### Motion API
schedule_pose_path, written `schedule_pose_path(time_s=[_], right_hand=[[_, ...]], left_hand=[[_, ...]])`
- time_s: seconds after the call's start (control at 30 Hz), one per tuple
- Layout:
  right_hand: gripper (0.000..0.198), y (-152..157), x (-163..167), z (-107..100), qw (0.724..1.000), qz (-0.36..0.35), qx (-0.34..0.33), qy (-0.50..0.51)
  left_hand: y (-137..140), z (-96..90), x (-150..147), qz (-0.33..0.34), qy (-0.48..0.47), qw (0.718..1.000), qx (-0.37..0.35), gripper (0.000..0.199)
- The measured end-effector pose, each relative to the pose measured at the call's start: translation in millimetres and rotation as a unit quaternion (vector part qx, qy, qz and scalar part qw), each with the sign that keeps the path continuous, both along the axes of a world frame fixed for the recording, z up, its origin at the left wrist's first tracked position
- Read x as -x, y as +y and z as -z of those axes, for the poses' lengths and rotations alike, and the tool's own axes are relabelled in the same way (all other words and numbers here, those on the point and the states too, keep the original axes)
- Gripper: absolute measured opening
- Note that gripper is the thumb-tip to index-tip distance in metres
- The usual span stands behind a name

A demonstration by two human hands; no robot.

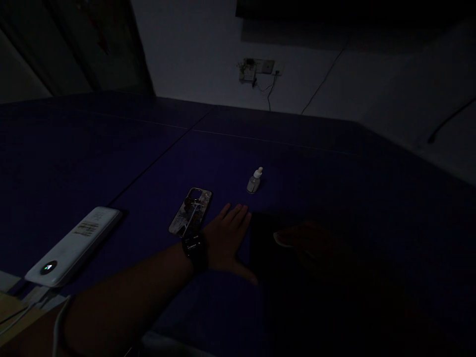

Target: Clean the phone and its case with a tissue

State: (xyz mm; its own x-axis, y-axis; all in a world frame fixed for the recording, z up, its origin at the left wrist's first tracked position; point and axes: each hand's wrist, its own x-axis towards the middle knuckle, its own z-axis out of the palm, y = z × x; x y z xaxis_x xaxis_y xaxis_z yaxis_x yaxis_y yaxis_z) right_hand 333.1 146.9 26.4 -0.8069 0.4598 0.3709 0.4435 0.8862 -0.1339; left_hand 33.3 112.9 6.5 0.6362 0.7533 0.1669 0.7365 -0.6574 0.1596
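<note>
My left hand (227,240), with a dark smartwatch on the wrist, lies flat with fingers spread on the dark blue surface. Its fingers and thumb reach the left edge of a black, flat thing (262,297), whose kind the darkness hides. Over that black thing is my right hand (316,240), dim and low, its fingers pressed on a small white pad (281,240) of which only a pale curved edge shows. A small clear dropper bottle (253,183) with a white cap stands beyond my left fingertips. Left of that hand lies a patterned phone case (191,210).
A white power bank (76,245) with a lit display lies at the left, a cable at its near end. Wall sockets (260,67) with plugs and hanging cords are on the far wall. The blue surface (156,144) has seams across it. The room is very dark.
</note>
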Motion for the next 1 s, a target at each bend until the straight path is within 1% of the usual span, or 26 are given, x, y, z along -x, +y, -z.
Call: schedule_pose_path(time_s=[0.07,0.13,0.27,0.33,0.43,0.53,0.6,0.63,0.7,0.77,0.83,0.93,1.0], right_hand=[[0.045,-4,4,-5,1.0,-0.008,0.015,-0.001],[0.045,-8,12,-5,1.0,-0.012,0.021,-0.004],[0.042,-14,26,3,0.998,-0.06,-0.004,-0.006],[0.041,-13,26,3,0.999,-0.033,0.005,-0.024],[0.039,-11,20,-4,0.999,0.009,0.018,-0.027],[0.038,-13,19,-9,0.999,-0.022,0.04,-0.015],[0.039,-16,24,-9,0.997,-0.038,0.056,-0.025],[0.04,-17,27,-7,0.998,-0.033,0.053,-0.032],[0.04,-16,30,-4,0.998,0.001,0.035,-0.047],[0.039,-12,27,-3,0.999,0.03,0.013,-0.041],[0.039,-8,20,-2,0.999,0.038,0.005,-0.024],[0.036,-8,14,-4,1.0,0.002,0.021,-0.009],[0.037,-11,18,-4,0.999,-0.026,0.032,-0.017]], left_hand=[[2,-1.0,1,0.003,-0.001,1.0,0.011,0.13],[2,-2.8,2,0.006,0.001,1.0,0.02,0.13],[2,-4.1,2,0.008,0.003,1.0,0.014,0.128],[1,-3.0,2,0.007,0.011,1.0,0.011,0.127],[2,-1.3,3,0.009,0.02,1.0,0.01,0.129],[3,-1.7,4,0.017,0.025,1.0,0.004,0.13],[3,-2.8,4,0.017,0.033,0.999,0.005,0.13],[3,-3.2,4,0.016,0.037,0.999,0.004,0.131],[3,-3.0,4,0.014,0.041,0.999,0.0,0.131],[4,-1.5,5,0.016,0.044,0.999,-0.004,0.132],[4,0.7,5,0.017,0.046,0.999,-0.006,0.133],[5,2.3,6,0.017,0.044,0.999,-0.015,0.132],[4,1.2,6,0.018,0.046,0.999,-0.018,0.131]])
